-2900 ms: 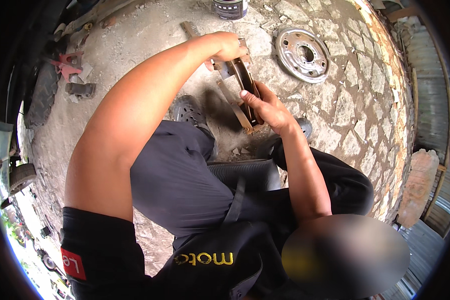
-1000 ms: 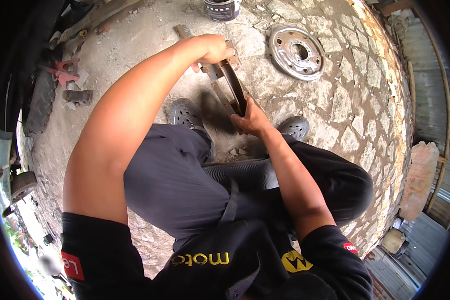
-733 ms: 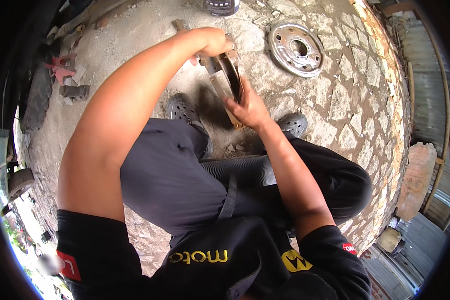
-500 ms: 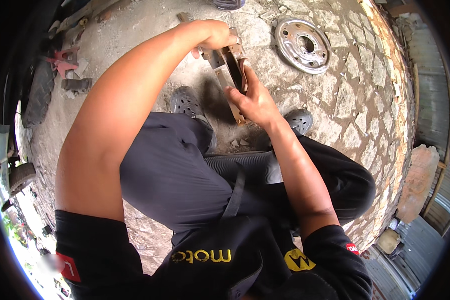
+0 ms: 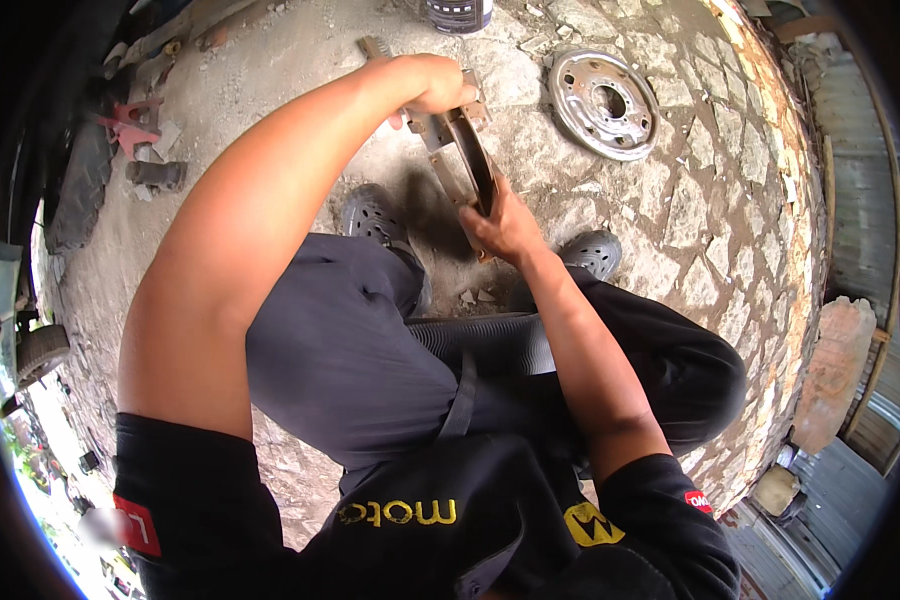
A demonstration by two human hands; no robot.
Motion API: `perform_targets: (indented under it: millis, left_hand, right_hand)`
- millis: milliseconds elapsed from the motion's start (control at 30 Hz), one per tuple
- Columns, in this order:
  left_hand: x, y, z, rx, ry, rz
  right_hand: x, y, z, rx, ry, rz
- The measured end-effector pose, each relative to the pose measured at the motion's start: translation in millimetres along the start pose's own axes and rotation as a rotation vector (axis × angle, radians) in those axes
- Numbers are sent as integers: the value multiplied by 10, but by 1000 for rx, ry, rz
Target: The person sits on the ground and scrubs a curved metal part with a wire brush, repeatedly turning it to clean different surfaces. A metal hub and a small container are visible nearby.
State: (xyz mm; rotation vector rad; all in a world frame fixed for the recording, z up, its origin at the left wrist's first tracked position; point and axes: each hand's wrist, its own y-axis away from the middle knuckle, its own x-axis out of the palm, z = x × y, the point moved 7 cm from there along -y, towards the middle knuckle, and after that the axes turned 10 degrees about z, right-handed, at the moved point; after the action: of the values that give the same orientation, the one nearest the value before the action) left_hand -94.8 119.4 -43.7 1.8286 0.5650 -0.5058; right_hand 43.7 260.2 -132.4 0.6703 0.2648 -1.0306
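Note:
Above the ground between my shoes, both hands hold a long, worn metal part [image 5: 454, 172] with rusty patches and a dark, curved strip along its length. Its exact kind I cannot make out. My left hand [image 5: 434, 84] is closed around the far end, its wrist bent over so that some fingers are hidden. Toward the near end, my right hand [image 5: 510, 224] grips the part, thumb on the near side and fingers around its right edge. A toothed, brownish metal piece [image 5: 371, 47] sticks out beyond my left hand; how it joins the part is hidden.
A silver wheel rim [image 5: 582, 118] lies on the stone-paved ground to the right. At the far edge stands a dark container [image 5: 459, 14]. A red metal stand [image 5: 130, 125] and a dark cylinder [image 5: 156, 175] are at the left. My grey clogs [image 5: 372, 212] flank the work.
My right hand has slid nearer to me along the metal part and wraps its near end. The part has turned slightly. My left hand keeps its hold at the far end.

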Motion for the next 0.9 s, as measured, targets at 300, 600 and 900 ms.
perform_targets:
  millis: [300, 600, 900]
  left_hand:
    - [-13, -32, 61, -17, 9, 41]
    - [-41, 95, -26, 0, -4, 44]
    - [-11, 59, 64, 27, -7, 17]
  right_hand:
    - [-93, -16, 182, -145, -78, -72]
    - [-157, 5, 352, -59, -144, 23]
    - [-39, 7, 302, -45, -106, 42]
